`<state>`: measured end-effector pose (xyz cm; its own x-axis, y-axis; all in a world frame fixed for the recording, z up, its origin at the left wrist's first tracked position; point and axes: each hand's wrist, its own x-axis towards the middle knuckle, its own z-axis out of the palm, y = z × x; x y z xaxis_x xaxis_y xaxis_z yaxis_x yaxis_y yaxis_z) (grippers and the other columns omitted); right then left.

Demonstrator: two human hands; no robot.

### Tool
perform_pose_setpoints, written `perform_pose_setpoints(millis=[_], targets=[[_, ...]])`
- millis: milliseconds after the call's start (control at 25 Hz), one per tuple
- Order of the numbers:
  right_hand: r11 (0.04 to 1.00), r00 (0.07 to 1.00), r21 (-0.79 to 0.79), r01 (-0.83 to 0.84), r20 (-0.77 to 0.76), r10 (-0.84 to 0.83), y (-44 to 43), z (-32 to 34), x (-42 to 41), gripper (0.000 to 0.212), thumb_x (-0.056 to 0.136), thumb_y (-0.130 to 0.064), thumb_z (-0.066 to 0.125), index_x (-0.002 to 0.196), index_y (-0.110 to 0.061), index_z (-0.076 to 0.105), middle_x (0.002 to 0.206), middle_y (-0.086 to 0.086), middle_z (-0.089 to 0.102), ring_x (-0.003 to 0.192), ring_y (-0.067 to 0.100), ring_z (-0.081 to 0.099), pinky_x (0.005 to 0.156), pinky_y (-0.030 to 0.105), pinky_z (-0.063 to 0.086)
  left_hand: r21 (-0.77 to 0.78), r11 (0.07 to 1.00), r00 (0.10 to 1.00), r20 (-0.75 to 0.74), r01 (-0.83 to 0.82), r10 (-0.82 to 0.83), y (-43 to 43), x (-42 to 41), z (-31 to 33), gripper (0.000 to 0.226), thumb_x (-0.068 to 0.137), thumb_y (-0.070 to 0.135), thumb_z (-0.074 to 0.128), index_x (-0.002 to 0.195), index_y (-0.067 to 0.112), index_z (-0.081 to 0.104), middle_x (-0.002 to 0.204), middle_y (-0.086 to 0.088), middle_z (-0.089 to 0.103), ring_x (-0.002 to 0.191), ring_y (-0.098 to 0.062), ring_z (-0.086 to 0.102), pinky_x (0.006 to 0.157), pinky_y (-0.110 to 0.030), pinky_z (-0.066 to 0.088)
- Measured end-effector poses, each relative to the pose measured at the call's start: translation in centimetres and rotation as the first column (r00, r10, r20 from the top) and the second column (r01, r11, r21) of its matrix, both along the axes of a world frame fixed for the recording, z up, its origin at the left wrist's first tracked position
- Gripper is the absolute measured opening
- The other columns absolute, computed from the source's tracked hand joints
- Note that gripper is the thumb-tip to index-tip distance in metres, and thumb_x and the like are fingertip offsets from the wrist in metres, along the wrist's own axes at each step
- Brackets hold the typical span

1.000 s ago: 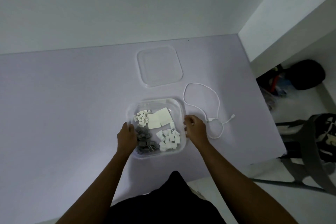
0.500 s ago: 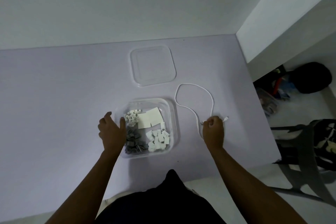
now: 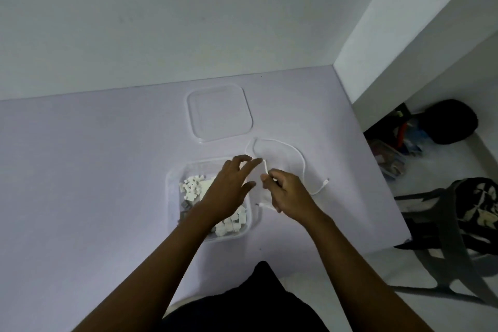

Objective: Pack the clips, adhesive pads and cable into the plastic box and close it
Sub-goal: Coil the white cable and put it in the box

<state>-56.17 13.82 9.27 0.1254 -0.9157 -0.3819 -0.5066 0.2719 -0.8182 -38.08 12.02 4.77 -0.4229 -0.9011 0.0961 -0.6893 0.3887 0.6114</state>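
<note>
Over plastic box [image 3: 171,191], left hand [image 3: 229,188] spread, empty; right hand [image 3: 288,191] pinches cable [image 3: 302,155].

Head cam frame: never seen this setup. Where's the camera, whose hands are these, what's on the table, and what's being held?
There is no robot here: a person works with bare hands, and the one camera sits on their head, looking forward and down, so the arms enter from the bottom. The right hand pinches a white cable, whose loop lies on the lavender table. The left hand hovers open over a clear plastic box, fingers stretched toward the cable. The box holds white clips, grey clips and a pale adhesive pad mostly hidden by that hand. The clear lid lies beyond the box, so it is not yet closed.
</note>
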Motion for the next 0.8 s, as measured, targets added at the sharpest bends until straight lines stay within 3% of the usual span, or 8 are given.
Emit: perform_pose_setpoints(millis=[120,240,360,480,560,640,720,800], targets=[[0.999,0.972,0.047,-0.017,0.234,0.005,-1.3,5.9,0.7,0.031,0.103,-0.033,0.048,0.085,-0.010,0.060,0.050,0.005,0.043,0.038,0.014,0.037,0.040,0.024,0.034,-0.092,0.996,1.000,-0.027,0.008,-0.011,-1.4,-1.2,2.1,0.037,0.097,0.029,0.053,0.133,0.022,0.047,0.130,-0.003,0.050,0.104,-0.023,0.048,0.085,-0.039,0.049],[0.992,0.937,0.125,-0.032,0.349,-0.014,-1.8,9.4,0.3,0.037,0.103,-0.033,0.048,0.085,-0.001,0.056,0.057,0.012,0.031,0.041,0.016,0.024,0.043,0.024,0.023,-0.067,0.996,0.985,-0.167,-0.061,0.049,-2.9,-1.4,5.1,0.032,0.097,0.030,0.047,0.128,0.022,0.051,0.126,0.001,0.052,0.107,-0.018,0.047,0.088,-0.029,0.044],[0.984,0.884,0.165,-0.065,0.466,-0.020,-1.5,11.9,-0.1,0.035,0.101,-0.035,0.050,0.083,-0.006,0.059,0.052,0.008,0.027,0.038,0.017,0.026,0.043,0.023,0.026,-0.074,0.994,0.960,-0.276,-0.075,0.052,-4.0,-1.7,7.1,0.020,0.098,0.015,0.040,0.093,0.023,0.058,0.095,0.002,0.063,0.088,-0.019,0.053,0.077,-0.034,0.046],[0.986,0.725,0.100,-0.134,0.688,0.029,-1.1,14.6,-0.7,0.034,0.094,-0.036,0.059,0.081,-0.004,0.060,0.047,0.007,0.035,0.037,0.018,0.038,0.044,0.026,0.041,0.147,0.964,0.900,-0.348,-0.223,0.262,-5.1,-1.3,7.2,0.034,0.104,0.024,0.035,0.076,0.020,0.053,0.067,-0.001,0.066,0.063,-0.022,0.060,0.065,-0.041,0.050],[0.987,0.581,0.054,-0.153,0.813,0.046,-1.0,16.4,-1.0,0.034,0.095,-0.041,0.055,0.082,-0.009,0.055,0.043,0.000,0.036,0.035,0.016,0.040,0.047,0.028,0.038,0.260,0.933,0.900,-0.295,-0.247,0.320,-5.1,-0.7,6.9,0.041,0.105,0.036,0.032,0.075,0.016,0.051,0.060,0.001,0.064,0.055,-0.021,0.061,0.061,-0.038,0.049],[0.992,0.404,0.050,-0.113,0.915,0.000,-1.4,17.8,-1.0,0.032,0.099,-0.041,0.042,0.084,-0.014,0.052,0.042,-0.006,0.032,0.033,0.010,0.037,0.045,0.025,0.033,0.324,0.926,0.923,-0.260,-0.192,0.283,-4.4,-0.6,7.2,0.040,0.104,0.040,0.033,0.072,0.019,0.046,0.055,0.003,0.051,0.046,-0.016,0.050,0.054,-0.039,0.044],[0.998,0.244,0.067,0.008,0.967,-0.067,-2.3,18.5,-0.5,0.028,0.103,-0.035,0.039,0.090,-0.016,0.055,0.048,-0.006,0.031,0.038,0.006,0.032,0.042,0.021,0.030,0.313,0.939,0.964,-0.171,-0.141,0.202,-3.4,-1.0,8.6,0.041,0.104,0.041,0.034,0.072,0.020,0.048,0.057,0.005,0.048,0.047,-0.008,0.043,0.054,-0.031,0.038],[0.977,0.247,0.024,0.214,0.966,-0.078,-4.0,18.0,0.4,0.022,0.105,-0.027,0.040,0.098,-0.016,0.057,0.059,-0.004,0.035,0.048,0.009,0.032,0.046,0.021,0.031,0.340,0.938,0.991,-0.085,-0.072,0.107,-2.3,-1.4,11.3,0.044,0.103,0.042,0.035,0.072,0.017,0.055,0.059,0.006,0.050,0.048,-0.004,0.043,0.058,-0.027,0.037]])
